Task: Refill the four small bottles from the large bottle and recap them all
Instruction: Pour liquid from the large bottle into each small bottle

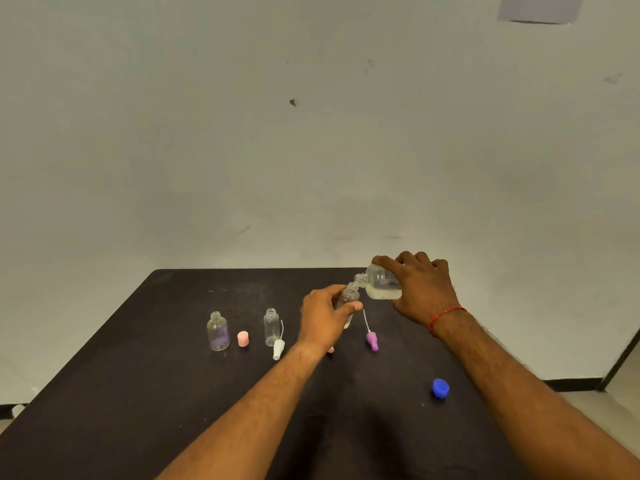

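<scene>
Mid-pour. Right hand grips large bottle, tipped, mouth at neck of small bottle. Left hand grips small bottle above table centre. Left bottle and middle bottle stand open, seemingly empty. Fourth not seen. Pink cap, white cap, purple cap, blue cap lie loose. Most filling and all recapping left.

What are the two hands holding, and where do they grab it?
The left hand grips a small clear bottle around its body. The right hand grips the tilted large bottle around its body, near the base.
</scene>
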Available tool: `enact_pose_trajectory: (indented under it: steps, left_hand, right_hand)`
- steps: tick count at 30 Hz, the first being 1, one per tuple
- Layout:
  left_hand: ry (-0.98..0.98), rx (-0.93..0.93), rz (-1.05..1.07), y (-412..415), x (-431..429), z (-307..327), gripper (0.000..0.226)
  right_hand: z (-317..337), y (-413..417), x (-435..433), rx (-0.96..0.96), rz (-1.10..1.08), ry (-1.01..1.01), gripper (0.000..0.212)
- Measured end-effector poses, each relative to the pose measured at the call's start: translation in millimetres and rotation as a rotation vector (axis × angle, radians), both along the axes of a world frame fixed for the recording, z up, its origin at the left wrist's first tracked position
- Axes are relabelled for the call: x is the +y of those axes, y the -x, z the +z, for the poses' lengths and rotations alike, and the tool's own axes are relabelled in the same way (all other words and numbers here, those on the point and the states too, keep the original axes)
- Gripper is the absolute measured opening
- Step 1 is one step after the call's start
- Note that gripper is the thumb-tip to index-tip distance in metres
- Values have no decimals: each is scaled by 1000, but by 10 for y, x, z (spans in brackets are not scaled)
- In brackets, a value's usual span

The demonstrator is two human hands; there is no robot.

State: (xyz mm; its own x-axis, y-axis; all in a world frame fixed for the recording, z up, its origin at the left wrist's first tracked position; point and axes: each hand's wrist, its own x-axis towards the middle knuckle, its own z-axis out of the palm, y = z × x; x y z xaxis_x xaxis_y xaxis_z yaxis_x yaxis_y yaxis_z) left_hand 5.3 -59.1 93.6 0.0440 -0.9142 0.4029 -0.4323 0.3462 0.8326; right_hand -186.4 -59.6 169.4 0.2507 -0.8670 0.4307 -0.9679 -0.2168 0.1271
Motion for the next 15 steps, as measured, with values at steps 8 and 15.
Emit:
enact_pose_trajectory:
  steps: [8, 15]
  left_hand:
    - [6, 11, -13, 29, -30, -29, 34]
    - [-1, 31, -23, 82, -73, -92, 32]
  right_hand:
    - [-37, 38, -24, -8, 0, -19, 79]
    - [-217, 112, -14, -191, 21, -131, 77]
